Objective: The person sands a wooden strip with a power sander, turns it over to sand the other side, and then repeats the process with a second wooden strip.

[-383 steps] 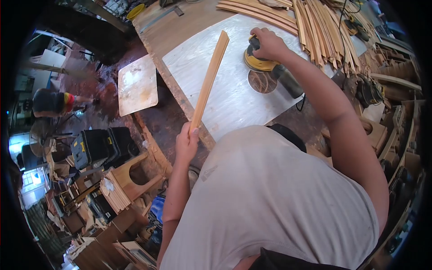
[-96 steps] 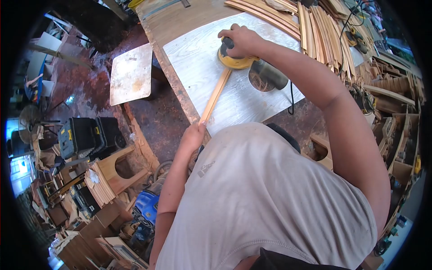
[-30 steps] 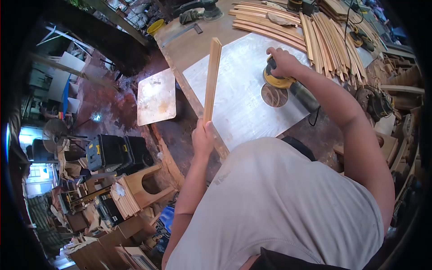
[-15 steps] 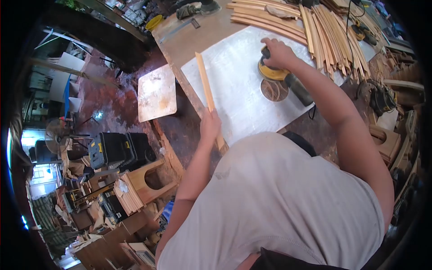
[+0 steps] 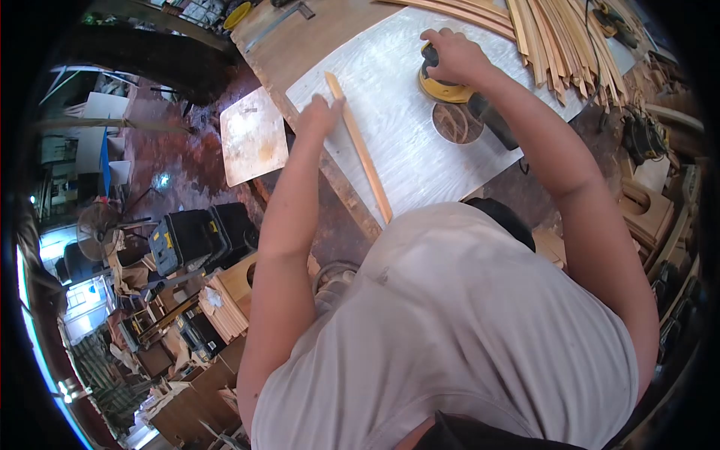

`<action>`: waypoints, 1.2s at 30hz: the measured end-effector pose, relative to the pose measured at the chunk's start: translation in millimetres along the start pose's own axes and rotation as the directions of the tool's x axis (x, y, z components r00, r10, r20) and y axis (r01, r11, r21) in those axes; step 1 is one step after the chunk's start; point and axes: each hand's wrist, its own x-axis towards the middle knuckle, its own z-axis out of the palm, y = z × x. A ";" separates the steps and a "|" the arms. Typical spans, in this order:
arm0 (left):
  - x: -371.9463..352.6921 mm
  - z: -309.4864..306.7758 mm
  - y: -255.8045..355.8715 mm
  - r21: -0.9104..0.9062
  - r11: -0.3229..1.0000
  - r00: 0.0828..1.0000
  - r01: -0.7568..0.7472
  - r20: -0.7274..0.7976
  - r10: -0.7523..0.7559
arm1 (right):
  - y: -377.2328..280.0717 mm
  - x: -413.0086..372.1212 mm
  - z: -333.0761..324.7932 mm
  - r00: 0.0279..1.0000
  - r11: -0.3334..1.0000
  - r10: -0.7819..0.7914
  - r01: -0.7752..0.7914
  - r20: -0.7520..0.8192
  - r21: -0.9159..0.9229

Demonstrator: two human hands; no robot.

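Note:
A narrow wooden strip lies lengthwise on a pale, scuffed board on the workbench. Near the strip's far end, my left hand is closed with its fingers at the strip's edge; the fingertips are partly hidden. My right hand wraps over the top of a yellow and black sander, which rests on the board. The sander's dark dust canister points back toward my body. Beside it is a round sanding disc or hole with curved marks.
Many thin wooden strips are piled at the far right of the bench, with a black cord across them. A metal square lies at the far left. Black toolboxes and a square-topped stool or table stand left of the bench.
My left hand has moved away from my body along the strip to its far end, uncovering the near part. My right hand stays on the sander. The view has shifted slightly.

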 end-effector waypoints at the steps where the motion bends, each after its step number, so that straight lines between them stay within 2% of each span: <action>1: 9.9 -0.7 3.8 0.003 1.000 1.000 0.004 0.007 -0.004 | 0.3 1.0 -0.2 1.000 1.000 0.014 -0.014 -0.007 -0.008; 3: 31.5 1.0 9.3 0.004 0.997 0.991 -0.075 -0.111 0.075 | 1.6 5.3 0.8 1.000 1.000 0.023 -0.023 -0.008 -0.007; 4: 43.9 0.6 10.5 0.008 0.997 0.992 -0.075 -0.103 0.075 | 2.1 7.1 1.8 1.000 1.000 0.016 -0.017 -0.015 -0.006; 6: 64.2 1.9 6.7 -0.132 0.990 0.997 -0.058 -0.059 0.050 | 2.8 8.0 -0.9 1.000 1.000 0.021 -0.021 -0.012 -0.008; 7: 67.1 0.5 1.3 -0.133 0.989 0.997 -0.058 -0.049 0.052 | 0.9 9.6 -3.9 1.000 1.000 0.019 -0.019 -0.004 -0.006; 8: 63.8 -10.1 -2.2 -0.394 0.919 0.999 -0.019 -0.035 0.006 | -0.7 11.2 -4.8 1.000 1.000 0.014 -0.014 0.001 -0.003; 9: 66.0 -17.8 -12.2 -0.627 0.778 0.999 0.023 -0.012 -0.039 | 1.1 14.6 -2.0 1.000 1.000 0.011 -0.011 0.006 -0.004; 11: 75.6 -26.8 -51.8 -0.801 0.583 0.988 -0.136 -0.151 0.022 | 4.2 22.1 4.4 0.999 0.999 -0.039 0.038 -0.018 -0.021; 13: 33.1 -32.0 -72.7 -0.943 0.278 0.959 -0.184 -0.234 -0.159 | -10.3 18.5 -8.8 0.999 1.000 -0.014 0.015 0.040 -0.017; 17: -35.3 10.7 -140.0 -0.962 0.105 0.855 -0.253 -0.273 -0.441 | -28.1 22.0 -23.1 0.987 0.999 0.031 -0.034 0.158 0.013; 20: -92.1 62.3 -195.9 -0.968 0.073 0.848 -0.240 -0.246 -0.470 | -28.5 21.5 -20.1 0.995 1.000 -0.026 0.027 0.099 -0.003; 22: -132.3 92.0 -206.4 -0.974 -0.078 0.842 -0.212 -0.141 -0.521 | -24.5 28.3 -14.8 0.993 1.000 -0.028 0.029 0.117 -0.007; 25: -172.8 125.9 -218.5 -0.980 -0.134 0.866 -0.150 -0.065 -0.496 | -25.4 27.3 -8.7 0.994 1.000 -0.023 0.024 0.108 -0.007; 27: -189.2 132.2 -218.3 -0.981 -0.129 0.862 -0.146 -0.062 -0.504 | -23.9 27.3 -9.8 0.996 0.998 -0.049 0.047 0.079 0.029; 29: -200.2 131.1 -218.4 -0.992 0.051 0.907 -0.112 -0.124 -0.404 | -23.1 27.1 -6.5 0.996 0.998 -0.061 0.059 0.060 0.033; 30: -205.4 124.2 -220.3 -0.992 0.094 0.944 -0.078 -0.104 -0.312 | -25.3 27.7 -8.5 0.997 0.999 -0.014 0.012 0.070 0.034; 31: -203.5 121.2 -228.7 -0.994 0.082 0.944 -0.076 -0.098 -0.315 | -28.2 29.0 -10.6 0.997 0.999 0.032 -0.035 0.076 0.034; 33: -196.6 114.7 -245.6 -0.919 0.393 1.000 -0.028 -0.020 0.024 | -37.9 26.9 -16.2 0.996 1.000 0.021 -0.020 0.088 -0.014; 35: -192.9 103.2 -244.7 -0.898 0.440 0.997 0.004 0.038 0.068 | -48.9 20.7 -22.3 0.983 0.988 0.147 -0.151 0.112 0.028; 36: -191.5 94.0 -240.6 -0.828 0.560 0.987 -0.038 0.055 0.149 | -48.9 21.2 -17.5 0.981 0.985 0.172 -0.173 0.086 0.011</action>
